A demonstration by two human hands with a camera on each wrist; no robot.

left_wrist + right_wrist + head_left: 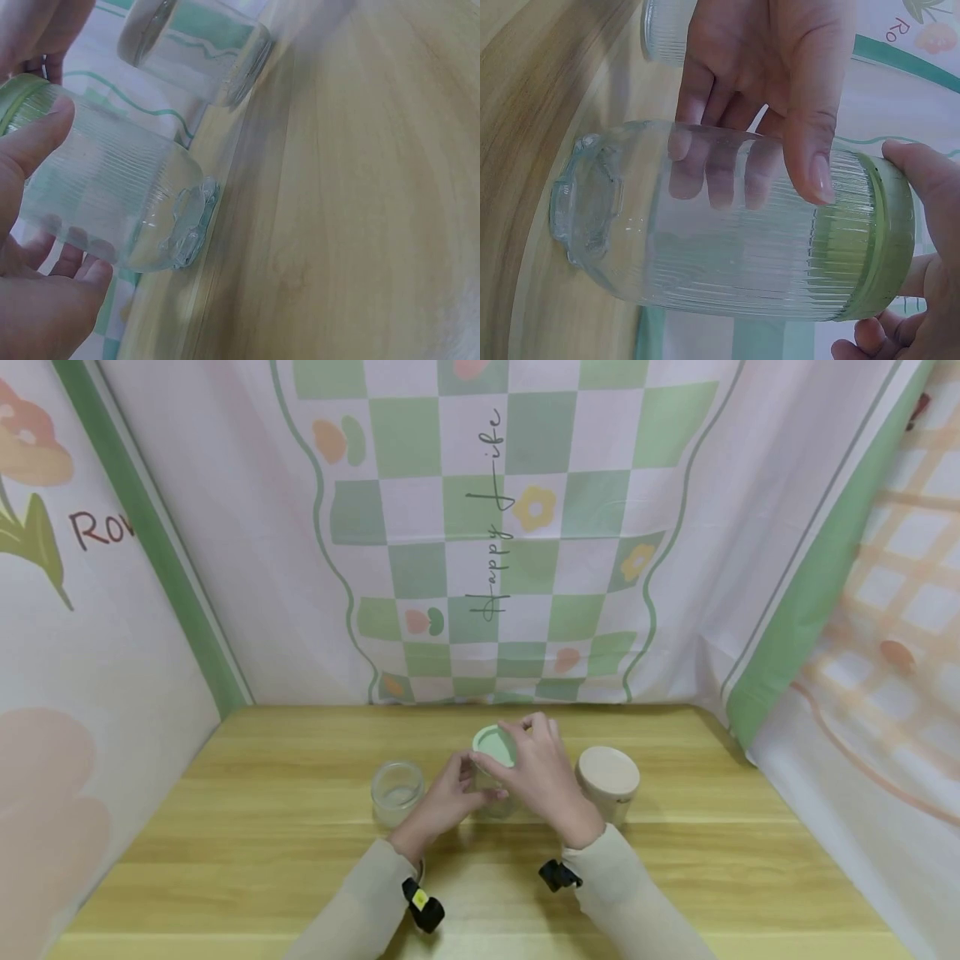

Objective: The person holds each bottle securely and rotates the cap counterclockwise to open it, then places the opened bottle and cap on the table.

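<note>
A clear ribbed glass jar [727, 232] with a green lid [493, 745] stands upright between the two hands, its scalloped base at the tabletop. My left hand [448, 797] holds the jar's body, thumb on the near side and fingers round the far side. From above, my right hand [542, 768] grips the lid by its rim, with thumb and fingers on opposite edges. In the right wrist view the lid sits on the jar's mouth, and the left fingers show through the glass. Nothing shows inside the jar.
To the left is a lidless glass jar [397, 795], close by the left wrist. A glass jar with a cream lid [609, 771] stands right of the right hand. The wooden table [285, 877] ends at a patterned curtain [525, 568] behind, with fabric on both sides.
</note>
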